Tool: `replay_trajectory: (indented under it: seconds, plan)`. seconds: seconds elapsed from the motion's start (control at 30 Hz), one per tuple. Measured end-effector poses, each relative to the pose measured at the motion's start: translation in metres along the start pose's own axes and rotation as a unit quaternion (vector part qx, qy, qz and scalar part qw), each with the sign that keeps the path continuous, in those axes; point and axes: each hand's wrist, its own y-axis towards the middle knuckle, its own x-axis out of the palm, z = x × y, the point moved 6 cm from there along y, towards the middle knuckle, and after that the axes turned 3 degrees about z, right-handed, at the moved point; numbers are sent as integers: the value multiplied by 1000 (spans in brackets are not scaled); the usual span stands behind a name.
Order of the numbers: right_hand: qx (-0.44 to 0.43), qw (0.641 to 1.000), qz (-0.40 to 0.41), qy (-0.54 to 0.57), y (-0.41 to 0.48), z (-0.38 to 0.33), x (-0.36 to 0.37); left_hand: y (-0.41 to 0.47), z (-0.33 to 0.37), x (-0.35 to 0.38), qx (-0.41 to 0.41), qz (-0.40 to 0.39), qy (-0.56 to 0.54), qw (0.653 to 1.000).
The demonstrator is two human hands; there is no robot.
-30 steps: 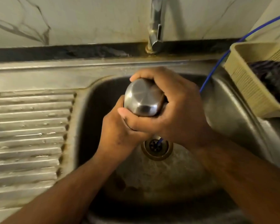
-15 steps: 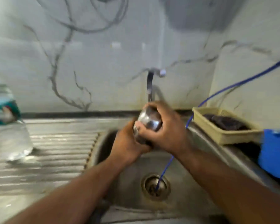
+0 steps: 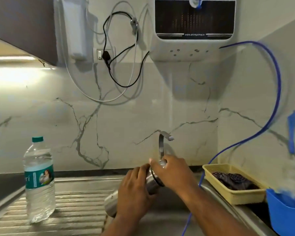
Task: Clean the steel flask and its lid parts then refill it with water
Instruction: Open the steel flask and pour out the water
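The steel flask (image 3: 151,183) lies tilted over the sink (image 3: 216,191), its base (image 3: 110,204) down toward me and its mouth end up toward the tap (image 3: 162,145). My left hand (image 3: 134,193) grips the flask's body from above. My right hand (image 3: 173,172) wraps round the upper end by the dark ring, and its fingers hide the mouth and any lid there. No water runs from the tap.
A clear plastic water bottle (image 3: 38,180) stands on the ribbed drainboard (image 3: 75,210) at left. A yellow basket (image 3: 232,183) with a dark cloth and a blue container (image 3: 284,212) sit at right. A blue hose (image 3: 255,137) drops from the wall purifier (image 3: 194,29) into the sink.
My view has lifted from the sink basin up to the wall and purifier. The flask has gone from base-up to tilted, its base now low near me, both hands still on it.
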Motion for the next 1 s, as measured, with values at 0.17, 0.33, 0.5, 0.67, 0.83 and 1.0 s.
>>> replay_trajectory:
  seconds: [0.17, 0.33, 0.5, 0.67, 0.83, 1.0]
  plan:
    - [-42, 994, 39, -91, -1, 25, 16, -19, -3, 47, -71, -95, -133, 984]
    - [-120, 987, 85, -68, -6, 40, 21, -26, -5, 59, -56, -93, -189, 976]
    - [-151, 984, 79, -41, -11, 39, 30, -28, -7, 54, -57, -126, -210, 968]
    - [-180, 978, 96, -30, -15, 38, 29, -31, -9, 56, -60, -177, -237, 953]
    - [-224, 971, 82, -21, -22, 30, 39, -38, -18, 54, -88, -249, -293, 919]
    - [-360, 931, -25, 50, -26, 20, 47, -50, -18, 57, -90, -381, -357, 848]
